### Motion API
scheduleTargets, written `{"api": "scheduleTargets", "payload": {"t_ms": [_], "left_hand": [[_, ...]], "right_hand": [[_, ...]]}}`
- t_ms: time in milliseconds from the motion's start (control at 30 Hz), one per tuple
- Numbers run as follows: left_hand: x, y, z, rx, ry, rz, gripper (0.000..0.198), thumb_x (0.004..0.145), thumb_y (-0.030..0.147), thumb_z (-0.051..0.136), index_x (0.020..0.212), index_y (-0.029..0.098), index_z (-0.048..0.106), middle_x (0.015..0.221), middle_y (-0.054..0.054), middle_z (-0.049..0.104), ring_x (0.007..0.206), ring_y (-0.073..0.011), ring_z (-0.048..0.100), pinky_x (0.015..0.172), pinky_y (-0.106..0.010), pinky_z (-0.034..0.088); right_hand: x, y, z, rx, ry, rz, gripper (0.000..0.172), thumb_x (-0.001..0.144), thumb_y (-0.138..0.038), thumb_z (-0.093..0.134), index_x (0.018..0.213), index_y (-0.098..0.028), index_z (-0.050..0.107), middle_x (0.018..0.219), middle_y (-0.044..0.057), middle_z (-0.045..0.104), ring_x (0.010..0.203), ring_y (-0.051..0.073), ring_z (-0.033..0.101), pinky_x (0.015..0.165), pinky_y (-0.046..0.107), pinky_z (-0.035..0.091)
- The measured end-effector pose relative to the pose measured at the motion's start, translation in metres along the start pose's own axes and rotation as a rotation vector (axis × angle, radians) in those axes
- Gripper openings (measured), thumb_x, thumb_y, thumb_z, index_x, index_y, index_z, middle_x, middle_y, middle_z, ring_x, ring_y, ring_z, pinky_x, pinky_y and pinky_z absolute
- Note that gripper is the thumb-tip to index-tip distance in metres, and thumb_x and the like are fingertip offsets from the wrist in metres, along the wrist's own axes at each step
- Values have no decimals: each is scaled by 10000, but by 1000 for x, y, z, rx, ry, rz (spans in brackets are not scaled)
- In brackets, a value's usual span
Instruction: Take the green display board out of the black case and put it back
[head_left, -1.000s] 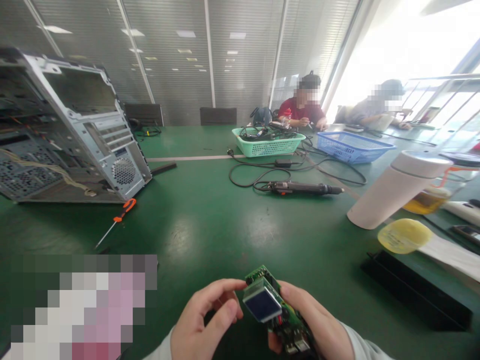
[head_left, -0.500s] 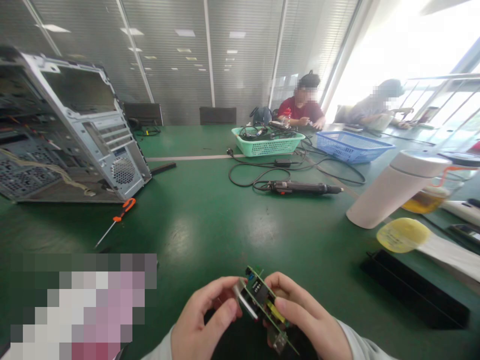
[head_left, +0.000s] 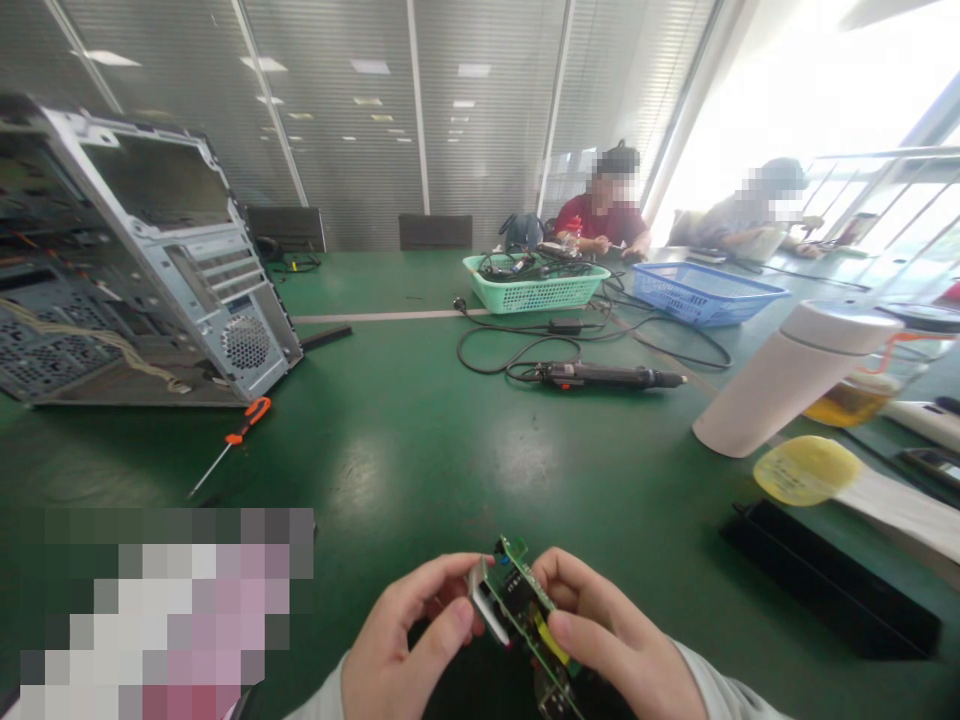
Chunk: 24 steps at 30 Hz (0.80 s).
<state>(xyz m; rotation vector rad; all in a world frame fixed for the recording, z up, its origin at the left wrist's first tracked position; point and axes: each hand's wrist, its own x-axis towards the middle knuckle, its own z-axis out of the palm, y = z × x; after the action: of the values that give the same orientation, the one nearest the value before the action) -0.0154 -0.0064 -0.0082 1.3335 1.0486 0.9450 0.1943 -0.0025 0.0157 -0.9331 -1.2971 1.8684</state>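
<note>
A green circuit board [head_left: 517, 598] with black and yellow parts is held tilted between both hands, low over the front of the table. Its right side is pinched by my right hand [head_left: 600, 625], thumb beside the yellow part. My left hand [head_left: 416, 625] has thumb and fingers closed on a flat silvery metal piece [head_left: 489, 610] at the board's left side. Whether that metal piece is fixed to the board I cannot tell. Below the board lies something dark that is mostly hidden.
An open computer case [head_left: 150, 270] stands at left, a screwdriver [head_left: 234, 437] before it. An electric screwdriver [head_left: 600, 376], green basket [head_left: 540, 293] and blue basket [head_left: 697, 312] are farther back. A white tumbler [head_left: 795, 380] and black tray-like piece [head_left: 832, 580] lie right. Two people sit beyond.
The circuit board has tilted slightly in my hands, its lower end swinging a little to the left. Both hands keep their hold and have hardly moved.
</note>
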Motion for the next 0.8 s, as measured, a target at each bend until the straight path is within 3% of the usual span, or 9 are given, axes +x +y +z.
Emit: {"api": "scheduleTargets", "payload": {"t_ms": [400,800], "left_hand": [[1,11,8,-82,46,6,300,858,455,619,1050,258,737,822,-8,740,702,-159,603,671,-239,476],[4,15,11,-92,-3,-32,441,849,559,571,1065,202,713,738,-8,672,667,-162,565,652,-260,466]], "right_hand": [[2,-2,1,-29,17,12,565,743,-723,604,802,-194,416,736,2,469,688,146,383,643,260,315],[4,12,0,5,81,32,582,713,-717,645,812,-174,462,735,3,512,653,133,441,613,235,346]]}}
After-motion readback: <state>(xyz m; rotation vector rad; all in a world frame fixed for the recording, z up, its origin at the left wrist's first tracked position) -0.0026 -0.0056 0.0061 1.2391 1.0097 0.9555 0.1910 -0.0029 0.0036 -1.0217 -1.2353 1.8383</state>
